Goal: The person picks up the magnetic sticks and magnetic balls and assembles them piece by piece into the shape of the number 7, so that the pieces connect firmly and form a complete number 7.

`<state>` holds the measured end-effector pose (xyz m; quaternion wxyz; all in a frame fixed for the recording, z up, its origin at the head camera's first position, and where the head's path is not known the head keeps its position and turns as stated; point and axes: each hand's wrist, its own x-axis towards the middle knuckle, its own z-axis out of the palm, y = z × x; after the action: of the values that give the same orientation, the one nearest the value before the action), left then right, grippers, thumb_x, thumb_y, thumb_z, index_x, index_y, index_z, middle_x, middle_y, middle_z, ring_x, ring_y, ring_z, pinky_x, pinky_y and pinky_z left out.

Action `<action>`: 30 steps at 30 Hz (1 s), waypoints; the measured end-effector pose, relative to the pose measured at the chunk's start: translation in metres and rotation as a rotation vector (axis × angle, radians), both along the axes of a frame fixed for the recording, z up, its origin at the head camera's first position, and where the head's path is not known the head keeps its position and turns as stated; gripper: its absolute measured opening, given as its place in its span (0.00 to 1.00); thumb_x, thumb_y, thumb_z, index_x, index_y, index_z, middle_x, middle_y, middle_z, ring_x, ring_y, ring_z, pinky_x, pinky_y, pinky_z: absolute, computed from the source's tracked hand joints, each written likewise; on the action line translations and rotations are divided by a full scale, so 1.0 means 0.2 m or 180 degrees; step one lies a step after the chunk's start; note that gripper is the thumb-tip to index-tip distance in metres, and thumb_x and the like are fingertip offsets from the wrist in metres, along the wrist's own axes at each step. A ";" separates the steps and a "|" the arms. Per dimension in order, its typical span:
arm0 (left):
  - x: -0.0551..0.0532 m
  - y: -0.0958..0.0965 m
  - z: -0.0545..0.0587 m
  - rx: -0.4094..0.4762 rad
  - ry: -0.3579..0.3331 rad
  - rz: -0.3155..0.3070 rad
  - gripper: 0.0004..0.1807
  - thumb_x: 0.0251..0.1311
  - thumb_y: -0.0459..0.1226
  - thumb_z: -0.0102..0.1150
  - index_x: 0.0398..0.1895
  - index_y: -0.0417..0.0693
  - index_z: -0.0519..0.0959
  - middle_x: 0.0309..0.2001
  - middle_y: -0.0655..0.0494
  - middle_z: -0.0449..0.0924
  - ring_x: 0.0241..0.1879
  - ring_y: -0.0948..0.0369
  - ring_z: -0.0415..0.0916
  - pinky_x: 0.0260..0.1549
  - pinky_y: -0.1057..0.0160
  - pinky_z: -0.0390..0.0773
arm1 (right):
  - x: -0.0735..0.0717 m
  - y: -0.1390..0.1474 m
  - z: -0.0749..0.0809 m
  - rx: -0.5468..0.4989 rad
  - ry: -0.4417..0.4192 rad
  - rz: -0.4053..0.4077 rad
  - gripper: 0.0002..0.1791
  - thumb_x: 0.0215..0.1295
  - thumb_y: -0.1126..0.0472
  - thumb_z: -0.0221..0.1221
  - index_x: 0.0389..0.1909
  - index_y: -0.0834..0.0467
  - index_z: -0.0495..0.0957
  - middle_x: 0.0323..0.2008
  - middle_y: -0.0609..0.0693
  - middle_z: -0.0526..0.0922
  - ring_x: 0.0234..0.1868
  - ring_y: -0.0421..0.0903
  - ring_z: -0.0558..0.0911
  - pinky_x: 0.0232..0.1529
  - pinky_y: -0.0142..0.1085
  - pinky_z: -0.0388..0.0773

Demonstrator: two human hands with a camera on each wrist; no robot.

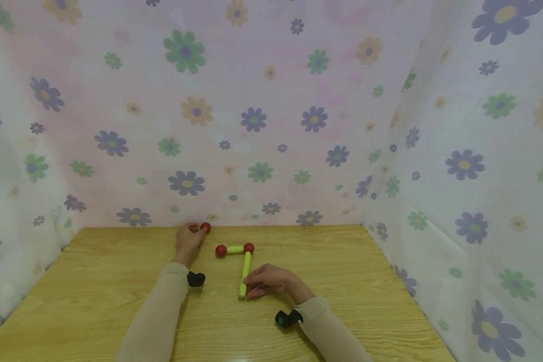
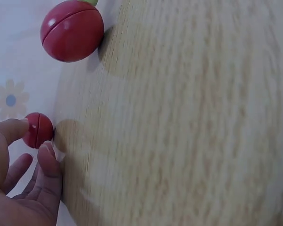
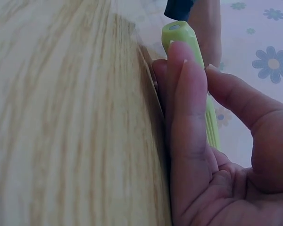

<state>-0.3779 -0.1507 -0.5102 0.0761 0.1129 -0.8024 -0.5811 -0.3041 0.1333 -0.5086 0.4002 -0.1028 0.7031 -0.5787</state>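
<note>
At the far edge of the table my left hand [image 1: 189, 240] pinches a loose red ball [image 1: 205, 228] between thumb and fingertip. The left wrist view shows this ball [image 2: 38, 130] with a seam round it. My right hand [image 1: 271, 279] holds the near part of a long yellow-green rod [image 1: 246, 269] between thumb and fingers. That rod's far end meets a second red ball [image 1: 249, 248]. From there a short yellow-green rod [image 1: 235, 249] runs left to a third red ball [image 1: 221, 251]. In the right wrist view the long rod's free end [image 3: 175, 29] has a small round inset.
The wooden table [image 1: 335, 271] carries the joined rods and balls near its middle. Flowered cloth [image 1: 253, 151] hangs behind the table and along both sides. A black wrist camera [image 1: 196, 279] sits on the left wrist, another black camera [image 1: 287, 319] on the right.
</note>
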 end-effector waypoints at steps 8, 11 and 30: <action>-0.04 0.01 0.05 -0.0683 0.0341 -0.0258 0.26 0.71 0.36 0.59 0.66 0.26 0.71 0.60 0.27 0.74 0.61 0.37 0.72 0.64 0.40 0.72 | 0.02 0.00 0.00 0.0030 0.0066 0.0012 0.12 0.76 0.59 0.59 0.44 0.64 0.86 0.31 0.50 0.89 0.31 0.39 0.88 0.33 0.27 0.84; -0.05 0.01 0.06 -0.1051 0.0409 -0.0383 0.23 0.71 0.34 0.57 0.64 0.27 0.74 0.61 0.28 0.76 0.63 0.37 0.73 0.64 0.40 0.72 | 0.02 -0.01 0.00 0.0034 0.0067 0.0022 0.12 0.76 0.59 0.60 0.44 0.64 0.86 0.31 0.50 0.89 0.31 0.39 0.88 0.33 0.27 0.84; 0.19 -0.07 0.00 0.0523 -0.0128 -0.0321 0.28 0.67 0.38 0.69 0.64 0.33 0.72 0.59 0.37 0.75 0.54 0.47 0.78 0.44 0.66 0.85 | 0.02 -0.01 0.01 0.0106 0.0153 -0.0056 0.12 0.76 0.58 0.60 0.44 0.64 0.86 0.30 0.50 0.89 0.28 0.38 0.88 0.31 0.26 0.83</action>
<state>-0.3401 -0.1642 -0.5100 0.0211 0.0899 -0.7580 -0.6457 -0.3003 0.1305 -0.5072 0.3797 -0.1038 0.7229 -0.5678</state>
